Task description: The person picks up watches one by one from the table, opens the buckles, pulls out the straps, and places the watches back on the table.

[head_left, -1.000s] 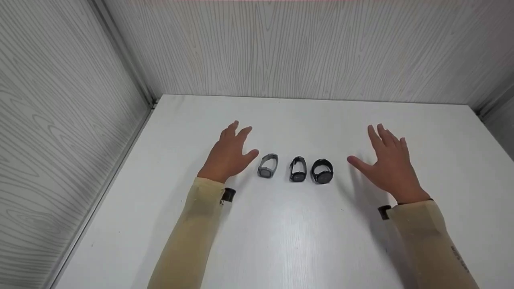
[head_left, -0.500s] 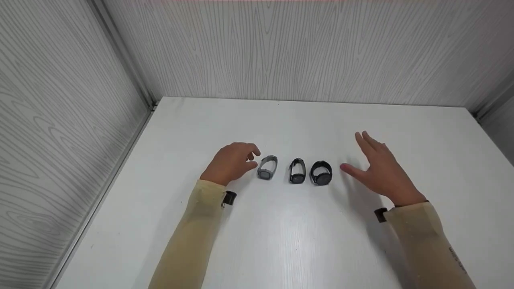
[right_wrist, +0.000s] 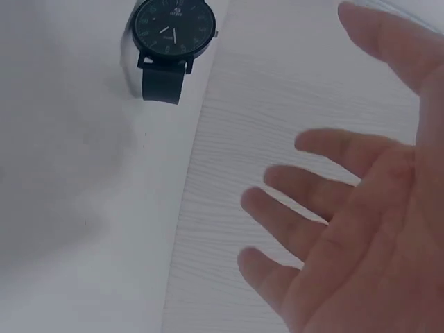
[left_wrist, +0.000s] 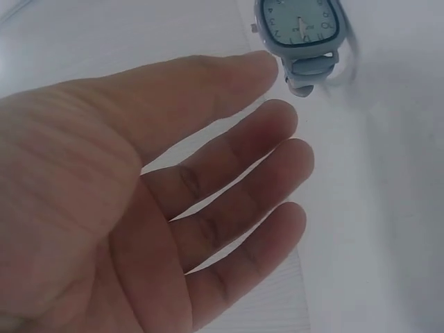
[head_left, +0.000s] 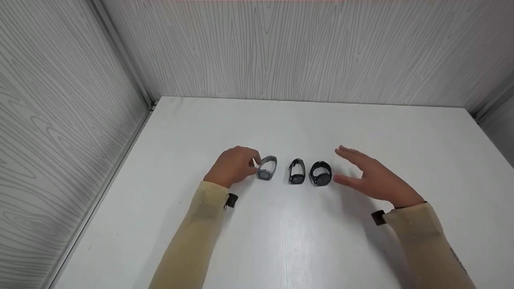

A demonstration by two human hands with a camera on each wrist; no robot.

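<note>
Three wristwatches stand in a row on the white table, their straps closed into loops. At the left is a light grey-blue watch (head_left: pixel 266 168) with a squarish dial. My left hand (head_left: pixel 233 165) is beside it, thumb and index finger bent toward its left edge; whether they touch it I cannot tell. In the left wrist view the thumb tip lies close to the watch case (left_wrist: pixel 303 24). A slim black watch (head_left: pixel 297 171) sits in the middle. To its right is a round black watch (head_left: pixel 321 173), with my right hand (head_left: pixel 375 176) spread beside it, thumb near its right edge and holding nothing.
The white tabletop (head_left: pixel 257 241) extends around the watches. A pale wood-grain panel (head_left: pixel 281 48) rises at the back, and another wall (head_left: pixel 60 140) stands on the left. Both sleeves (head_left: pixel 192 233) lead in from the near edge.
The left fingers have bent inward and come to the grey-blue watch's edge. My right hand has moved left toward the round black watch. The watches stay in place.
</note>
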